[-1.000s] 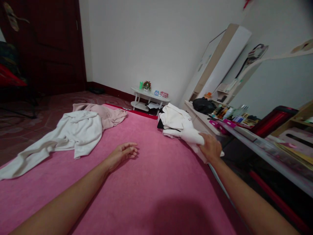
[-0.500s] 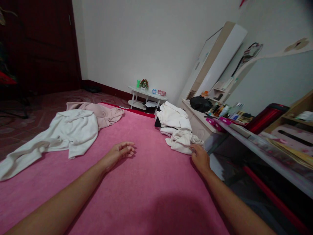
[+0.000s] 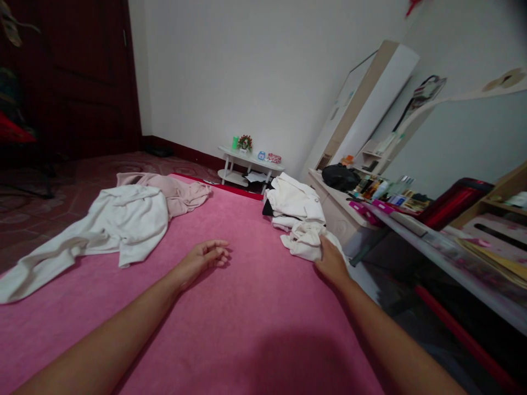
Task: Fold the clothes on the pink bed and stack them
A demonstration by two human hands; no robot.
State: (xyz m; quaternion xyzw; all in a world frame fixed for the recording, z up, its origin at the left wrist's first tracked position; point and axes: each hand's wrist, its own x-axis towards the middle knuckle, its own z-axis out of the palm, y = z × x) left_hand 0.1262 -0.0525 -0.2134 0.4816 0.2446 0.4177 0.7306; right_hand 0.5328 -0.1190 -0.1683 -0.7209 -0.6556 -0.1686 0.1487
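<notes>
My right hand (image 3: 331, 260) is closed on a crumpled off-white garment (image 3: 303, 241) at the right edge of the pink bed cover (image 3: 247, 307); its fingertips are partly hidden in the cloth. Just behind that lies a stack of folded white clothes (image 3: 294, 198), with a black piece showing at its left side. My left hand (image 3: 205, 260) rests over the cover near the middle, fingers loosely curled and apart, holding nothing. To its left a white long-sleeved top (image 3: 127, 216) is spread out, partly over a pale pink garment (image 3: 185, 195).
Along the right stands a dressing table (image 3: 428, 241) crowded with bottles, a black bag (image 3: 340, 176) and a dark red case (image 3: 457, 203). Beyond the bed's far edge is a small white table (image 3: 251, 159) with a plant and a green cup. A dark door (image 3: 90, 82) is at the left.
My right hand has shifted slightly left and further over the crumpled garment, covering more of its right end. The left hand keeps its place and pose. The view has turned a little.
</notes>
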